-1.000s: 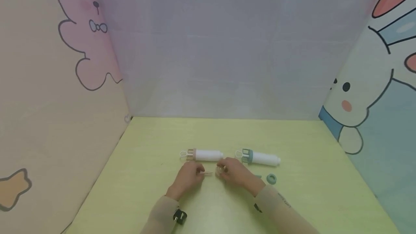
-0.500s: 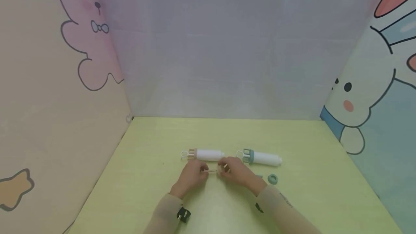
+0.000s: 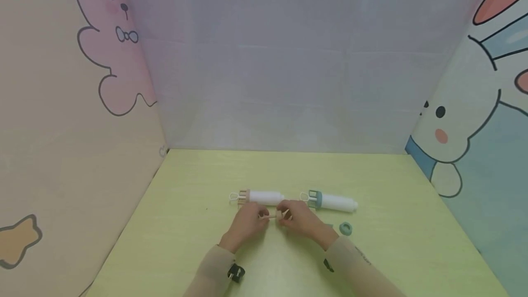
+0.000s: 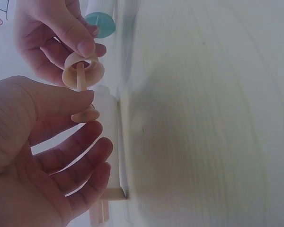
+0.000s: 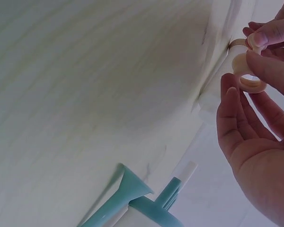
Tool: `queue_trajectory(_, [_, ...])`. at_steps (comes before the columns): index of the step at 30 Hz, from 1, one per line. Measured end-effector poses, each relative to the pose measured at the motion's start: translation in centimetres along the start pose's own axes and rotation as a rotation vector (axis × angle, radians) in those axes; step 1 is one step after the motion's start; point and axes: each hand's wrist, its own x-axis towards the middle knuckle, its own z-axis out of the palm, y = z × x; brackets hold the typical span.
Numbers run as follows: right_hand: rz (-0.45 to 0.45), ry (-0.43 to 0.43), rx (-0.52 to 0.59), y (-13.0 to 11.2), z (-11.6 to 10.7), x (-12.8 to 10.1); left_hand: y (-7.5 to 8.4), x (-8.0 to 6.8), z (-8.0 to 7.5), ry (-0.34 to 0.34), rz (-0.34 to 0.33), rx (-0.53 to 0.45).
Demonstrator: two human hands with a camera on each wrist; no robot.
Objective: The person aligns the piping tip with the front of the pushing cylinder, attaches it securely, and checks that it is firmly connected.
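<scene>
My left hand (image 3: pixel 247 221) pinches a peach funnel-shaped nozzle (image 4: pixel 86 115) by its flared end, between thumb and index finger. Its thin stem points toward my right hand (image 3: pixel 303 219), which grips a peach ring cap (image 4: pixel 99 75) between thumb and fingers. In the left wrist view the stem's tip overlaps the cap's opening. Just behind the hands lies a white syringe-like tube (image 3: pixel 266 197) with a peach collar and a white loop handle. A second white tube (image 3: pixel 338 202), with a green collar, lies behind the right hand.
A green ring cap (image 3: pixel 342 230) lies on the yellow-green tabletop (image 3: pixel 198 173) right of the right hand. Beside it is a green funnel-shaped nozzle (image 5: pixel 132 187), partly hidden by the forearm in the head view. Cartoon-printed walls and a pale backdrop (image 3: pixel 264 58) surround the table.
My left hand has moved right with the peach nozzle, closing the gap between its stem and the ring cap. My right hand has stayed nearly in place.
</scene>
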Motion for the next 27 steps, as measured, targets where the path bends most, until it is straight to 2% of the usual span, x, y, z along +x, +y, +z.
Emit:
queue_trajectory(5, [-0.016, 0.009, -0.004, 0.06, 0.04, -0.04, 0.68, 0.03, -0.05, 0.01, 0.034, -0.013])
queue_trajectory(15, [-0.026, 0.006, 0.002, -0.06, -0.03, -0.08, 0.84, 0.19, 0.25, 0.043, 0.06, 0.003])
queue_trajectory(23, [-0.024, 0.004, -0.013, -0.17, -0.03, -0.05, 1.04, 0.38, 0.45, 0.077, 0.125, -0.003])
queue_trajectory(27, [-0.041, 0.007, -0.002, -0.19, 0.04, -0.02, 1.03, 0.5, 0.74, 0.074, 0.11, -0.043])
